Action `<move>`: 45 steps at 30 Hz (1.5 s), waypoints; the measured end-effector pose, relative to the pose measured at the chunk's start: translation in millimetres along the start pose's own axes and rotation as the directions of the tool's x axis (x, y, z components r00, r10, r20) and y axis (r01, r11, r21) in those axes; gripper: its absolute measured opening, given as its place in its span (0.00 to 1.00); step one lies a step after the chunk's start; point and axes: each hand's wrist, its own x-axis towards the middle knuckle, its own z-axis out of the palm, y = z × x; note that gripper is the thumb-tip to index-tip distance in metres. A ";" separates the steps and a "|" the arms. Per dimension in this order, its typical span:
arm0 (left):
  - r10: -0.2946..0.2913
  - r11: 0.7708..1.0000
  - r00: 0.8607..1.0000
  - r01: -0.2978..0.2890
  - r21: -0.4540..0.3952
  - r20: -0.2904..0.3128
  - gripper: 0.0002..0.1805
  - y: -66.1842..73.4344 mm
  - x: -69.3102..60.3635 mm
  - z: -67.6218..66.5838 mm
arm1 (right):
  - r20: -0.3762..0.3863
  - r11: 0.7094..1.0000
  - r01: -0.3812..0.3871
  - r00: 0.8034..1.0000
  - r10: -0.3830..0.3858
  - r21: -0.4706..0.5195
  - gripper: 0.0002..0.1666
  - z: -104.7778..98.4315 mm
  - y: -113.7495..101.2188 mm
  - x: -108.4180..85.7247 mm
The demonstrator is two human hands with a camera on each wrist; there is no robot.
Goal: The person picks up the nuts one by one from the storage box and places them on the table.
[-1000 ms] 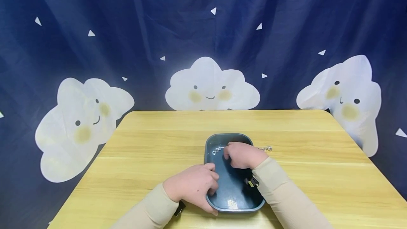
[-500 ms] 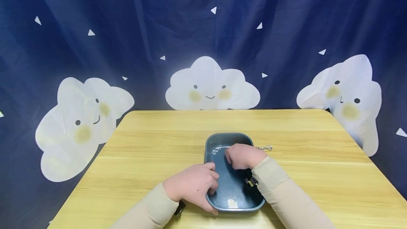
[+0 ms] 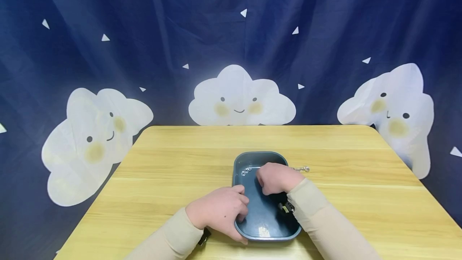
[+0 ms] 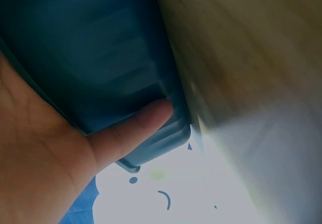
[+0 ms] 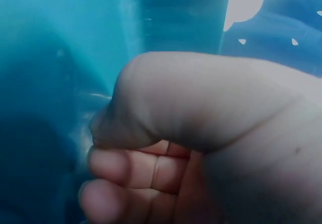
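Observation:
A dark blue-green bin stands on the wooden table. My left hand grips its near left side, fingers bent over the rim; in the left wrist view the thumb of that hand presses the bin's outer wall. Inside the bin, toward its back right, is my right hand, fingers curled down. In the right wrist view, the thumb and fingers of the right hand are drawn together near the bin's surface, and no object shows clearly between them. Small clear ring-like pieces lie at the bin's back left.
More small clear pieces lie on the table just right of the bin, partly hidden behind the right hand. Beyond the table's back edge hangs a dark blue curtain printed with white clouds and triangles.
Since a second ago my right fingers have curled in more and sit slightly lower in the bin. The left hand and the bin have stayed put.

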 end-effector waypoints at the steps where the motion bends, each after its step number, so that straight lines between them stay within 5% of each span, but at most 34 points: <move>1: 0.000 1.000 1.000 0.000 -0.003 0.001 0.29 0.0 -0.1 0.4 | -0.005 1.000 0.002 1.000 -0.002 0.012 0.10 -0.9 0.3 -0.7; 21: -0.030 1.000 0.999 0.031 -0.008 0.018 0.29 0.6 0.1 1.0 | -0.190 0.985 0.099 0.979 -0.072 0.138 0.13 -35.8 4.5 -29.0; 34: -0.014 1.000 1.000 0.014 0.004 0.017 0.28 0.9 0.3 -0.1 | -0.259 0.984 0.047 0.966 -0.001 0.171 0.11 -54.0 38.4 -51.6; 45: -0.027 1.000 0.999 0.027 0.003 0.024 0.29 1.3 0.0 -0.7 | -0.243 0.972 -0.040 0.965 0.098 0.233 0.08 -55.4 71.8 -63.9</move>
